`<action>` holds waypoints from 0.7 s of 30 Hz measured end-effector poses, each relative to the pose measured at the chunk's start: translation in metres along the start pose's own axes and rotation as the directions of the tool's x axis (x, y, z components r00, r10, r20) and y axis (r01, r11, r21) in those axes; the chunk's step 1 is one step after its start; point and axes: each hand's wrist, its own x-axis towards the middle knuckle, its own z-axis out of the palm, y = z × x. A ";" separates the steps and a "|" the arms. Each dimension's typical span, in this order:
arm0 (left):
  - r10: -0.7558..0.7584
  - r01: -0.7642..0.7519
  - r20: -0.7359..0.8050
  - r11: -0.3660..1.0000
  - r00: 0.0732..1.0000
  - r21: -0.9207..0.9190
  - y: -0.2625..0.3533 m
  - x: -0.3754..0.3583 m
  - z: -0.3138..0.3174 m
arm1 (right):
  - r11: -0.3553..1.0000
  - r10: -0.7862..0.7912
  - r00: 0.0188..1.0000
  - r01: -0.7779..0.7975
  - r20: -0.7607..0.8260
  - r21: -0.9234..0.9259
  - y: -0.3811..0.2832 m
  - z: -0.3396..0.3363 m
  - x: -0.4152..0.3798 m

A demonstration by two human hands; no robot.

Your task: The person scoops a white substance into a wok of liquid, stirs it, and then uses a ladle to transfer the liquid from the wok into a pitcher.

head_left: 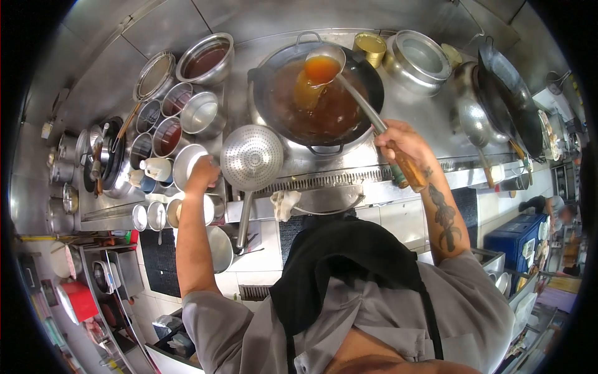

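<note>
Over a black wok (371, 80) on the steel stove top, the right hand (398, 144) is wrapped around the wooden-handled ladle (359, 101), its bowl tilted and full of amber liquid (321, 70) that spills down toward the dark brown liquid (283, 103) below. Well apart from it, the left hand (205, 173) is at the rim of a pale pot (185, 163); whether its fingers close on that rim cannot be told. Just beside lies a perforated skimmer (252, 157), its handle jutting past the front edge.

Behind the left hand, metal canisters stand close together, one with reddish-brown sauce (168, 138) in it. Farther back, a steel bowl (225, 71) holds dark reddish liquid, with a wire strainer (154, 75) next to it. Right of the wok are a gold-coloured tin (372, 55) and a round steel pot (398, 71) of cloudy liquid.

Steel panels line the wall. Below, black mats (159, 265) cover parts of the white tiled floor (398, 223); a blue chest (514, 243) stands at right, and shelving with a red box (78, 302) at left.
</note>
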 end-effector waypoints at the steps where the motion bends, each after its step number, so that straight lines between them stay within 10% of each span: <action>1: 0.004 -0.004 -0.006 1.000 1.000 0.003 0.000 0.001 0.001 | 1.000 -0.008 1.000 0.008 -0.011 -0.018 0.000 0.001 0.001; 15: 0.029 -0.030 0.046 0.999 0.999 0.013 0.008 0.002 0.007 | 0.884 -0.227 0.972 0.182 -0.055 -0.432 0.014 0.002 0.013; 21: -0.003 0.002 0.021 0.999 1.000 0.051 0.001 0.006 0.012 | 0.467 -0.431 0.900 0.157 -0.069 -0.870 0.057 -0.010 0.065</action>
